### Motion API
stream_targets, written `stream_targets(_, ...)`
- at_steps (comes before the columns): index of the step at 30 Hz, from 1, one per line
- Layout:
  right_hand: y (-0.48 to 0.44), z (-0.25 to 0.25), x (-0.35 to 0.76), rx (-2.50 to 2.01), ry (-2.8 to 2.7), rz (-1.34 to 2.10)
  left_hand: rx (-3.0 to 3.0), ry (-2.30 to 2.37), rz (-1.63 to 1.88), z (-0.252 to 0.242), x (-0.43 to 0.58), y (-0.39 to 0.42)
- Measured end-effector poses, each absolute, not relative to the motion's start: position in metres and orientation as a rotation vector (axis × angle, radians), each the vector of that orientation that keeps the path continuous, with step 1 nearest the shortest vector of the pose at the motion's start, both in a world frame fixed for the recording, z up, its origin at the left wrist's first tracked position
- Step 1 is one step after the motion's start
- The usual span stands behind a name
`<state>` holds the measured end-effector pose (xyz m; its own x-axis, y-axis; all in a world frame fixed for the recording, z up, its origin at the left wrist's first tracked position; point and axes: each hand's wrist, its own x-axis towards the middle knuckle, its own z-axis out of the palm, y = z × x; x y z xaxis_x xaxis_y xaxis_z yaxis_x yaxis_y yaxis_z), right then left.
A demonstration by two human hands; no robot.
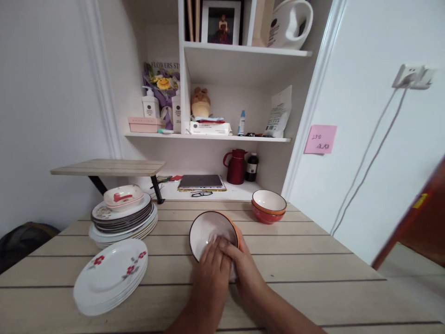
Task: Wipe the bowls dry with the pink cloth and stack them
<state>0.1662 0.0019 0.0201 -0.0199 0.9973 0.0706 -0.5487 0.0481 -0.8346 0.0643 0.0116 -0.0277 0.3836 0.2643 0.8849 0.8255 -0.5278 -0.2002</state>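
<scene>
The desk [313, 264] spans the lower frame. Plate stacks [121, 224] stand at left; nested bowls [269, 208] sit right of centre. At lower centre, a tilted orange bowl [202, 235] is gripped by the right hand [247, 266]; the left hand [212, 269], fingers together, holds a white wipe [232, 273] against its inside. Wiping here appears unfinished; whether the stacked pieces are already wiped cannot be told.
</scene>
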Motion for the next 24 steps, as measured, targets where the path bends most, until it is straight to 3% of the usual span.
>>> stream_targets(6, 0.012, 0.035, 0.187, -0.71, -0.878, 1.411, -2.108, -0.737, -1.052, -0.02, 0.064, 0.014)
stream_targets(17, 0.018, 0.07, 0.258, -0.922, -1.484, 1.508, -2.146, -0.532, -0.899, -0.018, 0.05, 0.023)
stream_targets(24, 0.01, 0.055, 0.22, -0.608, -1.101, 1.573, -2.111, -0.724, -0.914, -0.009, 0.039, 0.014)
